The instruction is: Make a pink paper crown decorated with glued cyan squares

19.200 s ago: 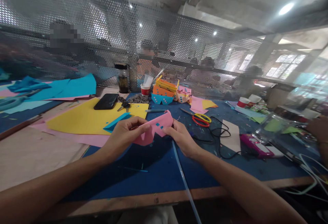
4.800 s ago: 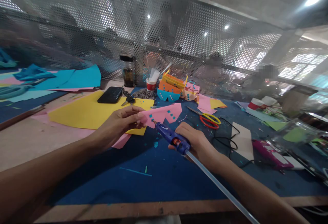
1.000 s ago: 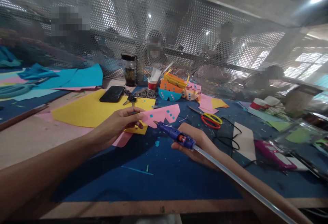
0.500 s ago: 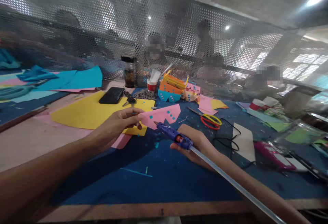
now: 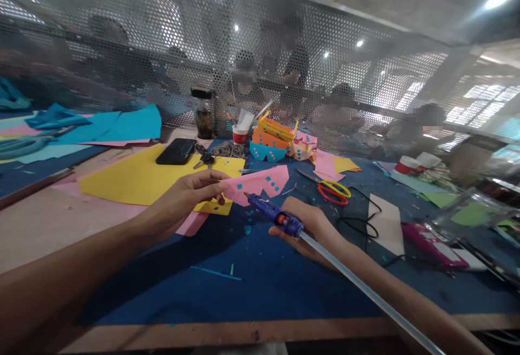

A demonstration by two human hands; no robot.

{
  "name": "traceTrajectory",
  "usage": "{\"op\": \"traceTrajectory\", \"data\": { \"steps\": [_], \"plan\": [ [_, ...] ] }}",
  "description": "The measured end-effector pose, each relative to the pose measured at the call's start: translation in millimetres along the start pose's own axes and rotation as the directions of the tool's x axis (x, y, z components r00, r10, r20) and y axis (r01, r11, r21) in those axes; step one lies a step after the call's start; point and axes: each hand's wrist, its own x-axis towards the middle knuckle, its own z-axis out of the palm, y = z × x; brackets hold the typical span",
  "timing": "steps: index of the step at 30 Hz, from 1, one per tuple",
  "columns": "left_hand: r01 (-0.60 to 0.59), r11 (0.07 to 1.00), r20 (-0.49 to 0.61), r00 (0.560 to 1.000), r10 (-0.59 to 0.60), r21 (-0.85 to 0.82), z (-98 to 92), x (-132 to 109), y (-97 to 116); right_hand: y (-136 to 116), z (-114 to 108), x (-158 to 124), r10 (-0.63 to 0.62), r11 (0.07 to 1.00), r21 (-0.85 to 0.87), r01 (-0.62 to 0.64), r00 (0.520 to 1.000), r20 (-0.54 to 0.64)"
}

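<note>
My left hand (image 5: 201, 192) pinches the left end of a pink paper piece (image 5: 260, 179), raised above the blue work surface (image 5: 260, 295). Small blue squares dot the paper, and a notch is cut in its lower edge. In my right hand (image 5: 311, 225) is a blue hot glue gun (image 5: 276, 214), with a long clear glue stick (image 5: 357, 282) running out of its back. The gun's nozzle points at the paper's lower left part; whether it touches cannot be made out. Yellow card (image 5: 125, 179) lies under and behind my left hand.
Red-and-yellow-handled scissors (image 5: 331, 190) and a black cord (image 5: 359, 225) lie right of my hands. Behind are a black phone (image 5: 176, 151), keys (image 5: 205, 158), a lidded jar (image 5: 203, 114), a paper cup (image 5: 240, 136) and folded paper pieces (image 5: 268, 151). A metal mesh (image 5: 162, 57) stands beyond; people are behind it.
Both hands keep nearly the same pose, the nozzle still at the pink paper. The paper and glue gun have shifted only very slightly. Behind the mesh, a person has moved left.
</note>
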Motion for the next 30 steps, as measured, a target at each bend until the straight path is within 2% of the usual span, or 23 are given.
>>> {"op": "traceTrajectory", "data": {
  "steps": [30],
  "plan": [
    [-0.017, 1.0, 0.016, 1.0, 0.016, 0.012, -2.1, -0.7, -1.8, -5.2, -4.0, 0.8, 0.025, 1.0, 0.001, -0.026, 0.999, 0.032]
  ]
}}
